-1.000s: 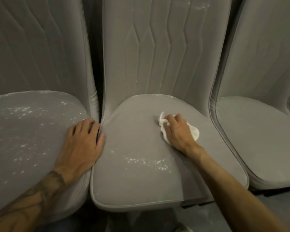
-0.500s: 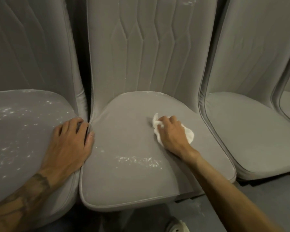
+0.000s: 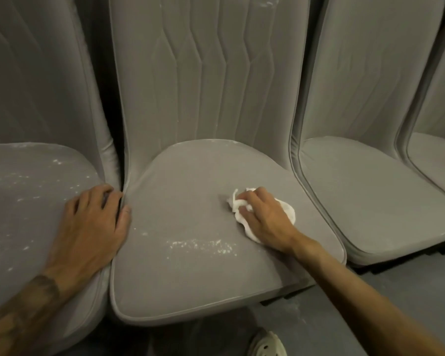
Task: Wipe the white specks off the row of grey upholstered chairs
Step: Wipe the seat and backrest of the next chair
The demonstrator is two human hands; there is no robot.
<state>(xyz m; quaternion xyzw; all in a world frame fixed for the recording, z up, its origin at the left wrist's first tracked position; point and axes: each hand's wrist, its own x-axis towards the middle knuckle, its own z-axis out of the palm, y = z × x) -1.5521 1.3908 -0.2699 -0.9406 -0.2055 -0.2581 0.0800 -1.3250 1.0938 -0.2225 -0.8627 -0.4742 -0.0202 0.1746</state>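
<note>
As I judge it, the main risk is smearing the marks instead of lifting them. The crumpled white cloth (image 3: 288, 211) is bunched into a small wad. A hard stroke across the short-napped fabric could rub the powdery marks in, or push them over the near edge onto the dark grey floor (image 3: 409, 291).

A second risk lies with the left hand (image 3: 88, 227). It rests flat and open, fingers spread, on the right edge of the left grey upholstered seat (image 3: 23, 214), which is scattered with white marks. Leaning there could press them into the upholstery and carry some on the palm to cleaner fabric. The faint flecks high on the middle chair's stitched grey backrest (image 3: 203, 80) would also be easy to overlook.

The right hand (image 3: 265, 219) has its fingers curled over the cloth, gripping it and pressing it down on the middle grey upholstered seat (image 3: 190, 181), right of centre. The cloth shows at the fingertips on the far-left side and beyond the knuckles on the right. The band of white specks (image 3: 201, 245) on this seat lies nearer than that hand and to its left, apart from it. It sits roughly between the two hands, short of the seat's near edge.
</note>
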